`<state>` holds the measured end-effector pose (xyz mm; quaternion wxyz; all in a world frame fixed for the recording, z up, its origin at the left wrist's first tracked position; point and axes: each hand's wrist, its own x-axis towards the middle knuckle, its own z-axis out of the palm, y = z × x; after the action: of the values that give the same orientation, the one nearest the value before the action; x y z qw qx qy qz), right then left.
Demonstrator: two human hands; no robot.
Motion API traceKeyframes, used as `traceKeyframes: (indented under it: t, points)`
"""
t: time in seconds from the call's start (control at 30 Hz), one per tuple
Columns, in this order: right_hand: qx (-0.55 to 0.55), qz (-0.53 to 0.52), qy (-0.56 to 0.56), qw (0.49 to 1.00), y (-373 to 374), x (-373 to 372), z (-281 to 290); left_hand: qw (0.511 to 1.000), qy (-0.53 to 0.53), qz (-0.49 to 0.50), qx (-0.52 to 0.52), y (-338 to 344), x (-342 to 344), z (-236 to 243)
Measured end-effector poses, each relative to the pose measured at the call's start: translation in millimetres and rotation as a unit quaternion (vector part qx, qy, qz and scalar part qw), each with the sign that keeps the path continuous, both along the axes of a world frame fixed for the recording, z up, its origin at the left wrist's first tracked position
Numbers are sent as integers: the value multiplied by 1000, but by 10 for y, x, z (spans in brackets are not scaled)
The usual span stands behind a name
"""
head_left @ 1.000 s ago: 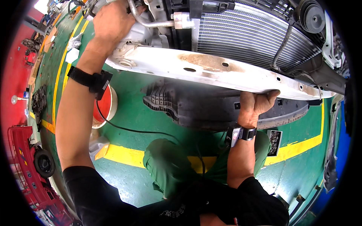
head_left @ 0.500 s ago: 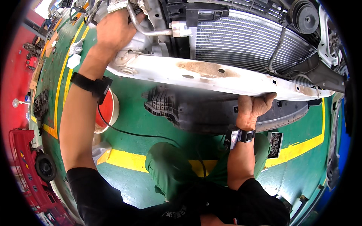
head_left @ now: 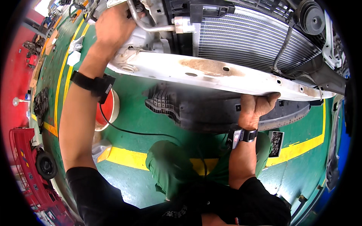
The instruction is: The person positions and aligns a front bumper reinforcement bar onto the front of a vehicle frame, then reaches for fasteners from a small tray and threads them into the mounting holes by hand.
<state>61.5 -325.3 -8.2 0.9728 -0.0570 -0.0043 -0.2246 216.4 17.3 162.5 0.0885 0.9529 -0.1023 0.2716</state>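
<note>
A long white metal crossbeam (head_left: 166, 67), with brown stains and several holes, runs across the open front of a car. From below, my right hand (head_left: 254, 107) grips its lower edge, the thumb outside and the other fingers hidden behind the metal. Up at the left, my left hand (head_left: 115, 28) is curled among the car's parts beside a bent silver metal pipe (head_left: 145, 27); its fingertips are out of sight, so what they hold cannot be made out. Behind the beam stands a finned radiator-like panel (head_left: 245, 41).
Beneath the beam a black plastic undertray (head_left: 211, 116) lies on the green floor. A white bucket with a red inside (head_left: 109, 113), a clear jug (head_left: 101, 148) and a tray of small dark parts (head_left: 276, 144) stand around my knees. A black cable (head_left: 135, 132) trails from my left wrist.
The car parts and the beam sit slightly farther right in view. Both hands keep nearly the same places, the right still at the beam's lower edge.
</note>
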Motion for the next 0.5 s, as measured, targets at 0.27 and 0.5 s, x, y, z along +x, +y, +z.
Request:
traceKeyframes:
  t: [0.27, 0.5]
  points:
    - [0, -1, -3, 1000, 18, 18, -12, 996, 0, 23, 82, 29, 19, 18]
    - [-1, 2, 0, 1000, 19, 15, -19, 981, 63, 123, 135, -8, 2, 15]
